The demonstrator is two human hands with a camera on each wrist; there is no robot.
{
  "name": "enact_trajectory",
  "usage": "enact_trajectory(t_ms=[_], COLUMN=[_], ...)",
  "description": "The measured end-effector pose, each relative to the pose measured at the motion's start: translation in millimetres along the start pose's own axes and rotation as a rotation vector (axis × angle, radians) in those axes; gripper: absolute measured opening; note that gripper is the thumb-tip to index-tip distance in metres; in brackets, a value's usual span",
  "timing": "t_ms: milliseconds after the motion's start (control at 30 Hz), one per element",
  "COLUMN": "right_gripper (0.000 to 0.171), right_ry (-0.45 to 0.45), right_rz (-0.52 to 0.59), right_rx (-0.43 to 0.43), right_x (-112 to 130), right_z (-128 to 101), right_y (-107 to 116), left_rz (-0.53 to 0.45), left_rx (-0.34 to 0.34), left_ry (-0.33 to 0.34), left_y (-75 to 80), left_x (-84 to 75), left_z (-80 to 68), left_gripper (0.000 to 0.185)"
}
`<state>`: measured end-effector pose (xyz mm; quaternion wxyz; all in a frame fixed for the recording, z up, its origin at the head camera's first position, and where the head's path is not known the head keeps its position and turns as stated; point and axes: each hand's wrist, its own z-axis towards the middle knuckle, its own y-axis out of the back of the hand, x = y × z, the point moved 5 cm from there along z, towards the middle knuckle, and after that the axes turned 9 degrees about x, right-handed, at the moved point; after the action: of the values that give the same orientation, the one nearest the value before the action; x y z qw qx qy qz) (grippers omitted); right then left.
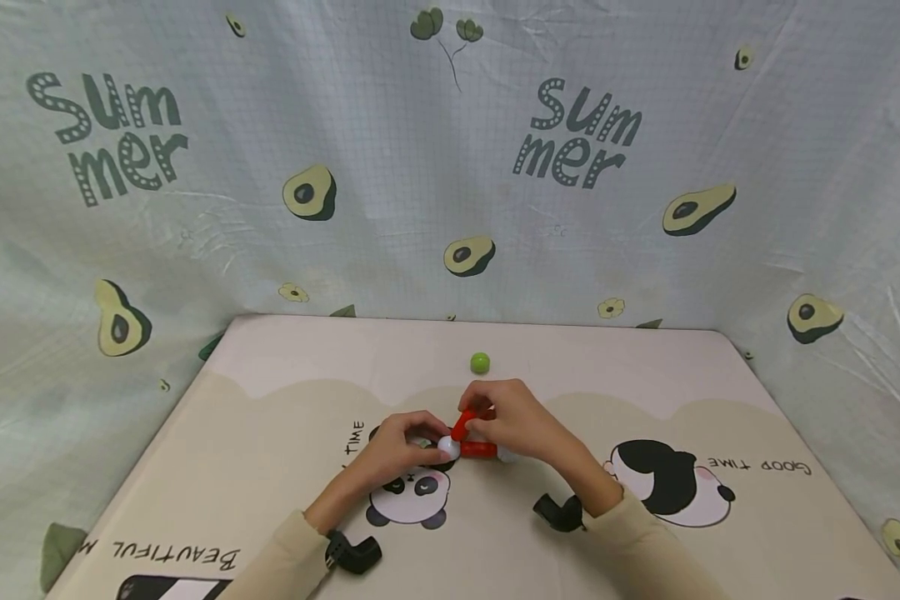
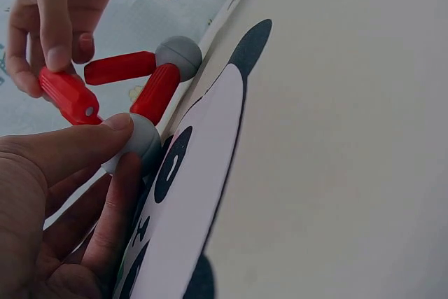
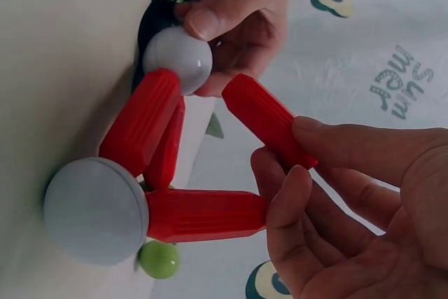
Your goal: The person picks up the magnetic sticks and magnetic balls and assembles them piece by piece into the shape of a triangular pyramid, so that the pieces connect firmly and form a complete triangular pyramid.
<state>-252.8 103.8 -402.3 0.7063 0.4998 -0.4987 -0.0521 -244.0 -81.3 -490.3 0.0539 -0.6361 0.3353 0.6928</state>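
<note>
A small frame of red sticks (image 3: 143, 124) and white balls lies on the panda-print mat (image 1: 270, 450). My left hand (image 1: 420, 439) pinches one white ball (image 2: 140, 138) between thumb and fingers at the frame's left end. A red stick (image 2: 155, 92) runs from it to a second white ball (image 3: 94, 208), and another red stick (image 3: 206, 213) sticks out from that ball. My right hand (image 3: 287, 150) pinches a loose red stick (image 3: 269, 120) and holds it tilted, its free end close to the pinched ball.
A green ball (image 1: 480, 362) lies on the mat just beyond the hands. An avocado-print cloth (image 1: 450, 167) hangs as a backdrop behind the mat. Panda drawings (image 1: 667, 483) and lettering mark the mat's surface.
</note>
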Motion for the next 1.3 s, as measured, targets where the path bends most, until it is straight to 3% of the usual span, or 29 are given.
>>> enact_trajectory(t_ms=[200, 567, 1300], right_gripper=[0.013, 0.013, 0.012], right_ry=[-0.018, 0.035, -0.004], right_rz=[-0.028, -0.132, -0.116], right_rx=[0.009, -0.009, -0.088], right_x=[0.4, 7.1, -0.3], right_z=[3.0, 4.1, 0.7], right_y=[-3.7, -6.0, -1.3], left_rz=[0.010, 0.014, 0.011], left_rx=[-0.016, -0.020, -0.014], left_ry=[0.008, 0.017, 0.013], left_y=[0.4, 0.5, -0.3], left_x=[0.1, 2.1, 0.2], left_z=[0.3, 1.4, 1.2], left_gripper=[0.025, 0.025, 0.023])
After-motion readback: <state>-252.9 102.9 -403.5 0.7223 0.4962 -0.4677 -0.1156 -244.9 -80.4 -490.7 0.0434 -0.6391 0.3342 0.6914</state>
